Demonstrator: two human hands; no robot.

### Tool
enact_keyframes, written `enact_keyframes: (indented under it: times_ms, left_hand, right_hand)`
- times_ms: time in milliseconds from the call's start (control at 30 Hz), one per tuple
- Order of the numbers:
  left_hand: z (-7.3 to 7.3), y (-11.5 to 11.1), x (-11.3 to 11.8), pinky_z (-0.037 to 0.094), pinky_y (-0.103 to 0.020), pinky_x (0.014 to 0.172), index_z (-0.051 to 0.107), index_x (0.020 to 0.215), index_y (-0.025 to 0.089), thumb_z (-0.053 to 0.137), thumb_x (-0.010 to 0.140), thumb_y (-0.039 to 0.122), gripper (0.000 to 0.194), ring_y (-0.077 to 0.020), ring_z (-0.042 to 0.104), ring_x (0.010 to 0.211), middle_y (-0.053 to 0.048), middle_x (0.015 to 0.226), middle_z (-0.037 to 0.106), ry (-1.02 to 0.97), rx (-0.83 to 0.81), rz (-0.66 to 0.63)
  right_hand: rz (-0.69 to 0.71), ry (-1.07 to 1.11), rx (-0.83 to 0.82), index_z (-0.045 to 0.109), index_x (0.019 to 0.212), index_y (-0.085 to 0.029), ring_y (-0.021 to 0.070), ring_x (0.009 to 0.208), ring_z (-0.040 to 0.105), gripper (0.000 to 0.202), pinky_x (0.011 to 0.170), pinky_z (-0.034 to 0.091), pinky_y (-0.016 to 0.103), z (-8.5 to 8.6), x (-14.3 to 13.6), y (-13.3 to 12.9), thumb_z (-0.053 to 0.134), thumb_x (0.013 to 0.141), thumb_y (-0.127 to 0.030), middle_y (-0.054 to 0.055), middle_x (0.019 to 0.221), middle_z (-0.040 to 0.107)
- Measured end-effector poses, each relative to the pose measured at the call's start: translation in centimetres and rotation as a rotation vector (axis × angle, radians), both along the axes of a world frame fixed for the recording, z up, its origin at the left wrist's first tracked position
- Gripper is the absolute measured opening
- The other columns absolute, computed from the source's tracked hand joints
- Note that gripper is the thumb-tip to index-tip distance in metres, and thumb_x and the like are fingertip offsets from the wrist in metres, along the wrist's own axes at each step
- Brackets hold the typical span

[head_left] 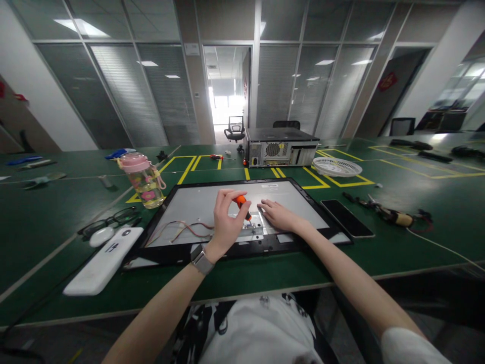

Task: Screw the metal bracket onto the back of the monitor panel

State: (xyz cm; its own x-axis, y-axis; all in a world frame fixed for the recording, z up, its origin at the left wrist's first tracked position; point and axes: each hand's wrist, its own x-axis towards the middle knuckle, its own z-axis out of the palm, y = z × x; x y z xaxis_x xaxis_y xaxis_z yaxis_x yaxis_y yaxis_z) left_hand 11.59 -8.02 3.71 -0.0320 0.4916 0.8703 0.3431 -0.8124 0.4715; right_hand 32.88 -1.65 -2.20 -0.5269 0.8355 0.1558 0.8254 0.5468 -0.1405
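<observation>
So the orange screwdriver (240, 200) is pinched between thumb and fingertips of the left hand (226, 222), with its tip pointed down at the small metal bracket (258, 231) near the middle of the near edge of the display panel (185, 202). Whether a screw is actually engaged can't be made out, since the tip is too small to read. The right hand (282, 216) is laid on the panel just right of the bracket, fingers loosely apart, and nothing is seen gripped in it.

For a clean job, the shaft is best kept square to the bracket; it looks a bit tilted from here, so slipping could be a risk. Pressure should be put straight down before any twist is made, and kept modest, as a panel like that is probably easily cracked. The steadying palm is better kept light too. The thin wires (191, 228) on the left should be kept clear of the wrist with the watch (202, 259).
</observation>
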Motion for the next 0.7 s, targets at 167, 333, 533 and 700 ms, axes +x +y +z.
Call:
enact_keyframes:
  times_ms: [167, 333, 533, 700]
  left_hand:
    - [-0.32, 0.33, 0.09, 0.047, -0.028, 0.073, 0.061, 0.091, 0.018, 0.074, 0.08, 0.028, 0.02, -0.0135, 0.055, 0.077, 0.0, 0.085, 0.055, -0.088, -0.022, -0.024]
    - [-0.26, 0.19, 0.01, 0.047, -0.027, 0.073, 0.066, 0.09, 0.02, 0.075, 0.079, 0.03, 0.018, -0.0138, 0.055, 0.078, 0.0, 0.085, 0.054, -0.055, 0.029, -0.01]
    - [-0.18, -0.37, -0.32, 0.049, -0.033, 0.082, 0.068, 0.107, 0.022, 0.048, 0.096, 0.029, 0.024, -0.0178, 0.058, 0.093, -0.006, 0.1, 0.058, 0.03, 0.02, -0.066]
    - [-0.1, -0.41, -0.25, 0.05, -0.032, 0.082, 0.065, 0.117, 0.023, 0.051, 0.095, 0.024, 0.026, -0.0165, 0.059, 0.09, -0.005, 0.097, 0.06, 0.067, 0.019, -0.076]
  right_hand:
    - [0.002, 0.011, 0.003, 0.046, 0.141, -0.013, 0.0282, 0.139, 0.039, 0.044, 0.112, 0.032, 0.05, -0.05, 0.04, 0.03, 0.035, 0.099, -0.022, 0.021, 0.147, 0.045]
    - [0.005, 0.002, 0.003, 0.046, 0.141, -0.013, 0.029, 0.139, 0.04, 0.044, 0.112, 0.032, 0.05, 0.06, 0.01, -0.07, 0.035, 0.099, -0.022, 0.021, 0.147, 0.044]
    - [-0.002, 0.012, -0.001, 0.046, 0.141, -0.014, 0.0288, 0.139, 0.04, 0.044, 0.112, 0.032, 0.05, 0.0, -0.01, 0.02, 0.035, 0.099, -0.021, 0.021, 0.148, 0.044]
    - [0.003, -0.008, 0.002, 0.045, 0.142, -0.012, 0.0286, 0.139, 0.039, 0.045, 0.112, 0.032, 0.049, 0.05, -0.02, 0.04, 0.035, 0.099, -0.021, 0.021, 0.148, 0.043]
